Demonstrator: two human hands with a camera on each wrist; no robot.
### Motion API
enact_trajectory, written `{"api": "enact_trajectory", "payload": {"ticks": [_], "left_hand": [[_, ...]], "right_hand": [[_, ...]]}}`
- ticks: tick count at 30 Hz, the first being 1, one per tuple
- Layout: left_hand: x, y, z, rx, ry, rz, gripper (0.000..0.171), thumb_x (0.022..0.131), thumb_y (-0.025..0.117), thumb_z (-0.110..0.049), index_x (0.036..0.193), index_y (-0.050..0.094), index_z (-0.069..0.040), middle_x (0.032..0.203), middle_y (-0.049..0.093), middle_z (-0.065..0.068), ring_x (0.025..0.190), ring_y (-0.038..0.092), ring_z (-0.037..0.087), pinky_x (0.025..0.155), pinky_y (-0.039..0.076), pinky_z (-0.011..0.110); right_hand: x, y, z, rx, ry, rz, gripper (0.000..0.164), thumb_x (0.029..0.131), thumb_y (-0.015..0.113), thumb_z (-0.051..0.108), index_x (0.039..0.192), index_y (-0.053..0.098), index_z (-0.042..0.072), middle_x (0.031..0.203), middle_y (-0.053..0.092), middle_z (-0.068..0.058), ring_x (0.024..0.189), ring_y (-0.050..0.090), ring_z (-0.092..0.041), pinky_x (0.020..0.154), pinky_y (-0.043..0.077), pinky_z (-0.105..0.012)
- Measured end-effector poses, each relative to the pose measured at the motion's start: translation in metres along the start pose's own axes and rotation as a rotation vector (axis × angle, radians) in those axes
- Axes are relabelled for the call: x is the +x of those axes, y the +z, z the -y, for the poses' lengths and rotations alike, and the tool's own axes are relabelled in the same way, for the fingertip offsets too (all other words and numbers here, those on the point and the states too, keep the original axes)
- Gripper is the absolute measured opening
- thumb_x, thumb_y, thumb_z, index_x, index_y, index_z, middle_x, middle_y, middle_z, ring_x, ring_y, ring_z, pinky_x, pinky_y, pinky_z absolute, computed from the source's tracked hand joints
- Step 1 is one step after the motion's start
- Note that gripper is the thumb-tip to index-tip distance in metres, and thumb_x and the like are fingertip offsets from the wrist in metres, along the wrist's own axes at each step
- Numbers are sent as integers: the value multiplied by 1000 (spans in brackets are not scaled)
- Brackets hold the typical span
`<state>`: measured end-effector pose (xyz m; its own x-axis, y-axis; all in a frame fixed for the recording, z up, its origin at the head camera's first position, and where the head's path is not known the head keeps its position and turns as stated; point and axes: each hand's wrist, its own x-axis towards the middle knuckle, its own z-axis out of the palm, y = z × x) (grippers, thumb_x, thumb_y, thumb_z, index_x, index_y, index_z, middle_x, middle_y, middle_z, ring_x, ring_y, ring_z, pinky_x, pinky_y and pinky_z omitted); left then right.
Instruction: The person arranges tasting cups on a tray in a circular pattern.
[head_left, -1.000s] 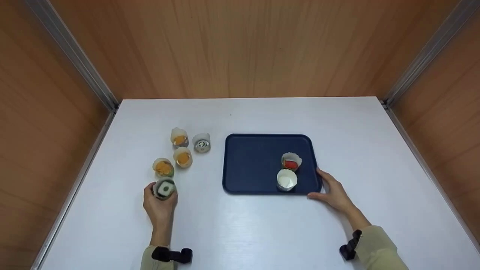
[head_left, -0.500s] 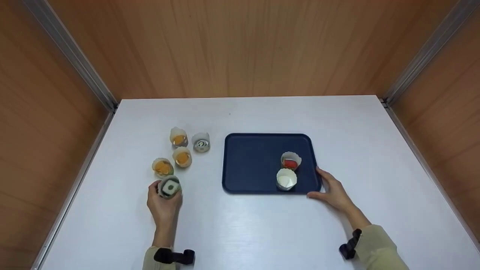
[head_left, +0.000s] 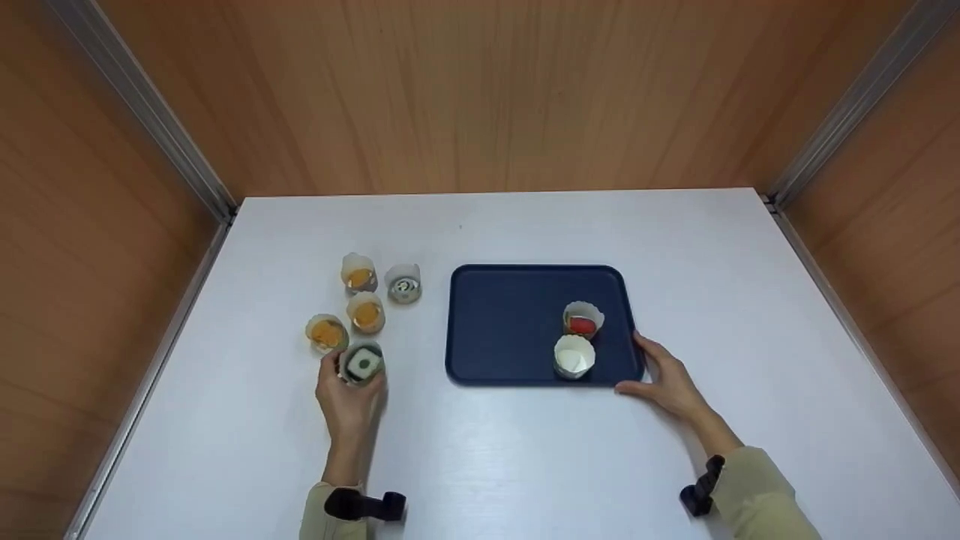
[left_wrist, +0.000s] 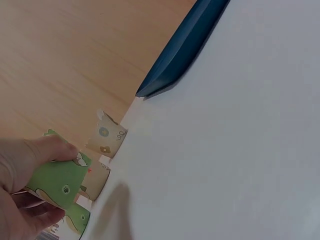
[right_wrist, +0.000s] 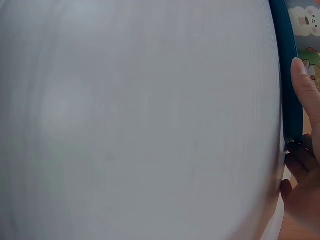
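My left hand (head_left: pixel 349 405) grips a green-sided paper baking cup (head_left: pixel 361 363), thumb and fingers around its wall. Something white and square with a green centre shows inside. In the left wrist view the same green cup (left_wrist: pixel 60 181) appears raised and slightly tilted. Just behind it stand paper cups with orange contents, among them one cup (head_left: pixel 327 333) close to my fingers. On the far side, my right hand (head_left: pixel 670 386) holds the near right corner of the dark blue tray (head_left: pixel 510 322), thumb along the front edge and fingers along the right side.
Two paper cups stand on the tray's right part: one with red contents (head_left: pixel 583 321) and a white-lined one (head_left: pixel 574 356) before it. A grey-white cup (head_left: pixel 403 285) is left of the tray. Wooden panels (head_left: pixel 480 97) enclose the white table (head_left: pixel 495 457).
My left hand has moved right and slightly away from me, carrying the green cup towards the tray. The right hand has stayed at the tray's corner.
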<state>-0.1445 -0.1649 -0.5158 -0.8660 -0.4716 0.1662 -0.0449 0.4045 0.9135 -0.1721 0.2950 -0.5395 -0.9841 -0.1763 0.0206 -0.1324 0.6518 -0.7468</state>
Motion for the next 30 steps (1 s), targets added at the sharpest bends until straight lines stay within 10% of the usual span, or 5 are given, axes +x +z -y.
{"api": "enact_trajectory", "payload": {"ticks": [30], "left_hand": [[-2,59,-36,-103,168,44,54,57,75,6,105,49,5,101,55,17,97,51,28,82,41,41]], "right_hand": [[1,-1,1,-9,-11,-3,94,63,77,37,136,30,1,138,29,-20,127,23,-35,102,21,-45]]}}
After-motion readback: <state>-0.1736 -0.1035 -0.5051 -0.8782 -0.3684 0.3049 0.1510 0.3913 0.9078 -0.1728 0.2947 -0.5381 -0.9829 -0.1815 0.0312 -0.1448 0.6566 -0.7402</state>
